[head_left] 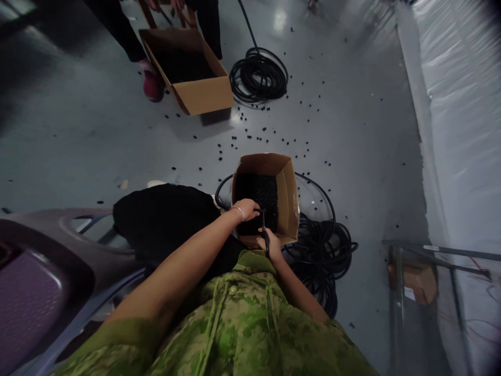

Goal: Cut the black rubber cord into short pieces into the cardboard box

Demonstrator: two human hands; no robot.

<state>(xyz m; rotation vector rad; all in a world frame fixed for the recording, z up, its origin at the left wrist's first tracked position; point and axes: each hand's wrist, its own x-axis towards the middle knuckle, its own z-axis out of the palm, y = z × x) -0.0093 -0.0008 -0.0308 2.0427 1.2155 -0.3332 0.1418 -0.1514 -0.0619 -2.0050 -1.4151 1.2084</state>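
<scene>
An open cardboard box [289, 193] stands on the floor between my knees, filled with small black pieces [260, 196]. Over its near edge my left hand [246, 208] is closed on the end of a black tube [261, 211]; a bracelet is on that wrist. My right hand [270, 246] is closed round a dark-handled cutting tool, probably scissors [265, 237], whose blades point up at the tube. A coil of the black tube [324, 250] lies on the floor to the right of the box.
A second open cardboard box [195, 91] stands farther off, with another person's legs and a red shoe [151, 83] behind it. Another black coil [258, 75] lies beside it. Small black pieces dot the grey floor. A plastic chair [47, 271] is at left, a metal frame [430, 271] at right.
</scene>
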